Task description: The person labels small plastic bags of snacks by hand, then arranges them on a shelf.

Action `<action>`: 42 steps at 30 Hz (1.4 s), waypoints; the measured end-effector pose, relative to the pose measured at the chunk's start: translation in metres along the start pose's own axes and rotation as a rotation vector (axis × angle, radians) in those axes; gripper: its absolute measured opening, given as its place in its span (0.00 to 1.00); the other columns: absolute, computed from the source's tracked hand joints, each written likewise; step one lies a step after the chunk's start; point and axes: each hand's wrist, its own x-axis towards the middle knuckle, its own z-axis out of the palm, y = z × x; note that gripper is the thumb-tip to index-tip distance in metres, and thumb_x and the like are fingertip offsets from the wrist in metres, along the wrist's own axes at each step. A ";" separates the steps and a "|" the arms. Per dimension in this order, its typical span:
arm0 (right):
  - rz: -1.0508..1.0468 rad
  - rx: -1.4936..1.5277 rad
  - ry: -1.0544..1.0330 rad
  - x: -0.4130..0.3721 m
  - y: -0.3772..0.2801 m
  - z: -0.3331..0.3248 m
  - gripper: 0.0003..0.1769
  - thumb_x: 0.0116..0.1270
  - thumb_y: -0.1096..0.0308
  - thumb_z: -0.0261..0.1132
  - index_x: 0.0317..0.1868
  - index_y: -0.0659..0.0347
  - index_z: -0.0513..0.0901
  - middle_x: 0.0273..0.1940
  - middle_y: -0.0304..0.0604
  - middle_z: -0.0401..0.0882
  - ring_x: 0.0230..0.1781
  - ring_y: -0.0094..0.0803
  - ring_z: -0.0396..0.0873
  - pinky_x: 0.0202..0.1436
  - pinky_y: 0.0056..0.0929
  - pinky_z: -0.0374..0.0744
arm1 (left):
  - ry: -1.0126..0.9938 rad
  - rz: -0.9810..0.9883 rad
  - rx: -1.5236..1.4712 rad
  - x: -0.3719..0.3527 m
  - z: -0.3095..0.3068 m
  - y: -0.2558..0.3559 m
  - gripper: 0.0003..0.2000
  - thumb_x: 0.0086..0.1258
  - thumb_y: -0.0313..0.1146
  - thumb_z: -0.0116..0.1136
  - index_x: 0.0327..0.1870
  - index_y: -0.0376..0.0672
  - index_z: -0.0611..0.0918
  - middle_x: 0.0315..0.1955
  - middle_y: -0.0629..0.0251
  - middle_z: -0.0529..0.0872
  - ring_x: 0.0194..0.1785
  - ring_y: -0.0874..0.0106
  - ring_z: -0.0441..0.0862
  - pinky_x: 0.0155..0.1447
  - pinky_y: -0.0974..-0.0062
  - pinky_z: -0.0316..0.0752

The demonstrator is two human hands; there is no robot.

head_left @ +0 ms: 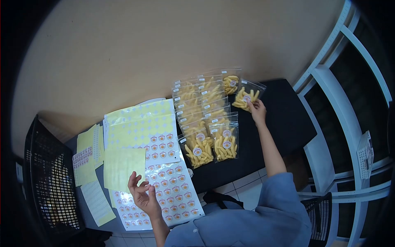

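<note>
Your right hand (258, 110) is pinching a labelled snack bag (247, 98). Your left hand (142, 193) is hovering open over the sticker sheet (175, 181). Peel cleanly next.

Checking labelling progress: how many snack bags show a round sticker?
6 bags: one touched by the right hand, one at the right row's far end, two at each row's near end. Overlapped bags may hide more.
</note>
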 end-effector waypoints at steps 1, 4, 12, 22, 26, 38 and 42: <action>0.023 -0.043 -0.048 0.006 0.001 0.012 0.19 0.53 0.65 0.65 0.42 0.67 0.74 0.34 0.43 0.77 0.34 0.25 0.76 0.38 0.21 0.74 | 0.017 -0.002 0.025 -0.001 -0.002 0.000 0.05 0.60 0.31 0.51 0.26 0.40 0.75 0.51 0.55 0.67 0.51 0.69 0.67 0.46 0.75 0.67; -0.007 -0.086 -0.126 0.029 0.012 0.038 0.19 0.53 0.64 0.64 0.42 0.67 0.74 0.34 0.43 0.77 0.34 0.25 0.76 0.38 0.22 0.74 | 0.062 -0.058 0.075 -0.005 -0.009 0.004 0.06 0.61 0.31 0.49 0.27 0.39 0.75 0.46 0.55 0.71 0.48 0.70 0.69 0.46 0.76 0.68; -0.059 -0.112 -0.253 0.062 0.032 0.066 0.23 0.56 0.62 0.61 0.49 0.65 0.70 0.40 0.47 0.75 0.41 0.32 0.74 0.45 0.27 0.71 | 0.146 -0.121 0.169 -0.012 -0.017 0.007 0.05 0.60 0.28 0.49 0.26 0.38 0.76 0.43 0.57 0.75 0.43 0.72 0.71 0.47 0.75 0.66; -0.048 -0.123 -0.073 0.033 0.026 0.053 0.29 0.57 0.59 0.59 0.56 0.67 0.63 0.49 0.52 0.69 0.49 0.37 0.70 0.52 0.28 0.68 | 0.186 -0.104 0.186 -0.032 -0.037 -0.007 0.02 0.57 0.24 0.53 0.25 0.38 0.75 0.39 0.59 0.76 0.44 0.71 0.71 0.48 0.75 0.66; 0.217 0.380 -0.184 -0.032 -0.006 0.012 0.25 0.64 0.57 0.51 0.57 0.63 0.62 0.52 0.46 0.67 0.52 0.30 0.67 0.54 0.27 0.65 | 0.222 -0.191 0.122 -0.034 -0.038 -0.005 0.04 0.60 0.23 0.49 0.27 0.37 0.76 0.38 0.59 0.77 0.42 0.71 0.72 0.47 0.75 0.67; 0.088 0.250 -0.354 -0.170 -0.026 -0.016 0.38 0.46 0.63 0.70 0.55 0.67 0.60 0.50 0.51 0.66 0.53 0.36 0.66 0.55 0.34 0.67 | -0.202 -0.087 -0.004 -0.016 -0.016 0.019 0.14 0.44 0.20 0.62 0.27 0.41 0.69 0.38 0.61 0.71 0.46 0.70 0.70 0.44 0.76 0.67; -0.082 0.075 -0.282 -0.144 -0.015 0.003 0.40 0.45 0.59 0.71 0.54 0.68 0.61 0.50 0.50 0.66 0.52 0.36 0.67 0.55 0.32 0.67 | -0.465 -0.159 -0.080 -0.016 0.000 0.030 0.14 0.47 0.20 0.60 0.32 0.41 0.68 0.41 0.60 0.69 0.46 0.71 0.69 0.47 0.77 0.66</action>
